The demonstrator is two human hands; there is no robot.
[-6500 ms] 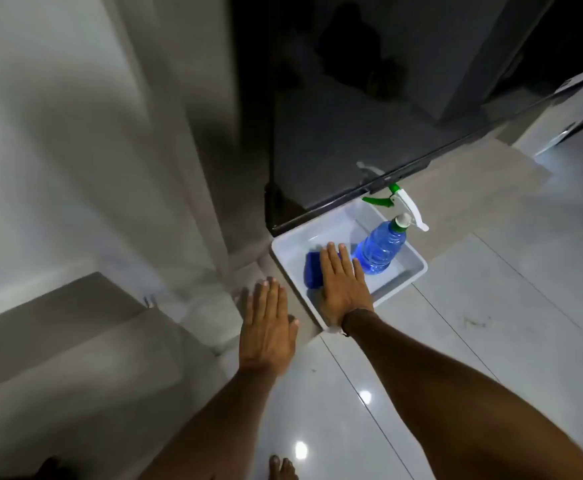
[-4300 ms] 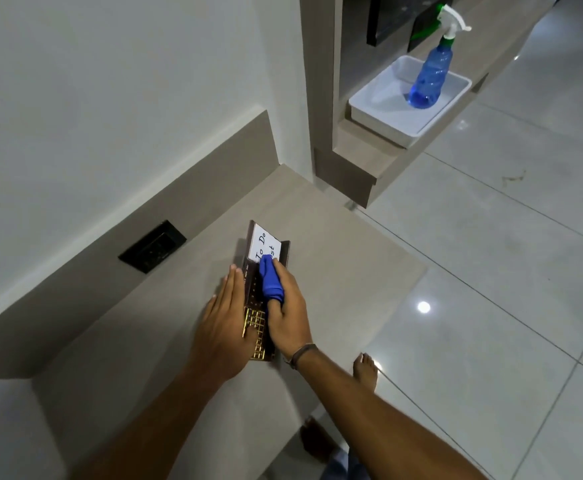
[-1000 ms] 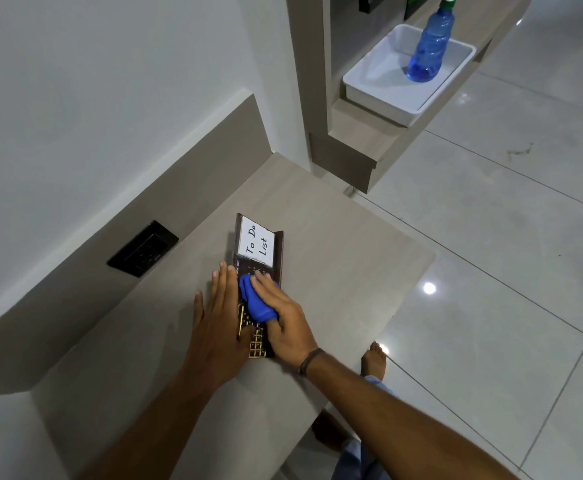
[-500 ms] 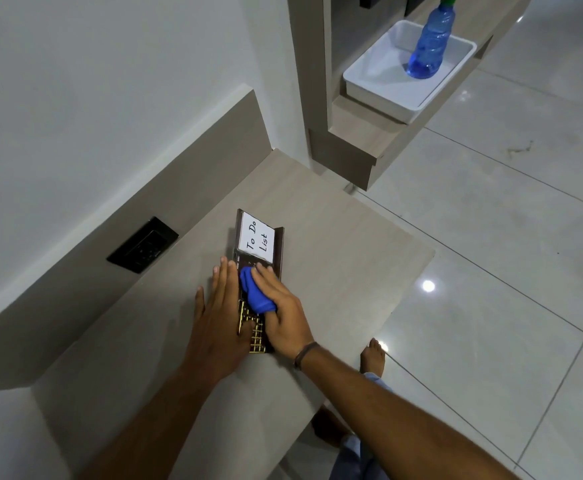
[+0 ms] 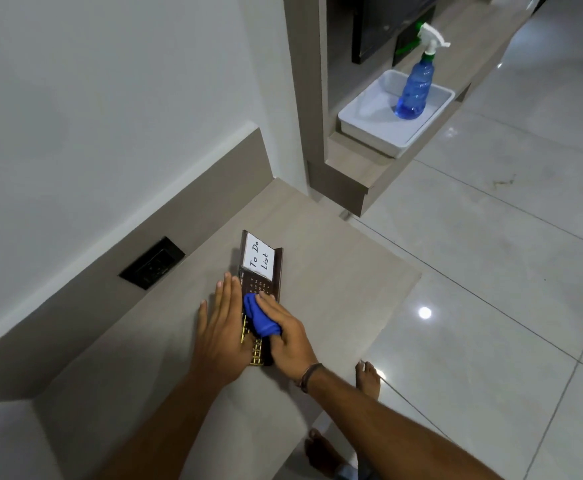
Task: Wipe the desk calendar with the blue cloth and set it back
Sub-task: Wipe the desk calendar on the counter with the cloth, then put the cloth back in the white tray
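Desk calendar (image 5: 261,276) lies flat on desk (image 5: 335,271), near wall edge. Left hand (image 5: 221,332) spread flat, fingers together, bracing calendar's left side. Right hand (image 5: 285,332) pinching bunched blue cloth (image 5: 259,317) against mid-panel. Advice: press light, stroke along length toward "To Do List" card (image 5: 257,261), cover gold grid too; brace firmly so calendar won't skid.

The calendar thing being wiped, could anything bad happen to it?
Maybe. The desk calendar lies flat with only the left hand steadying it, so a hard rub from the blue cloth under the right hand might slide it. Rubbing might also crease its To Do List card.
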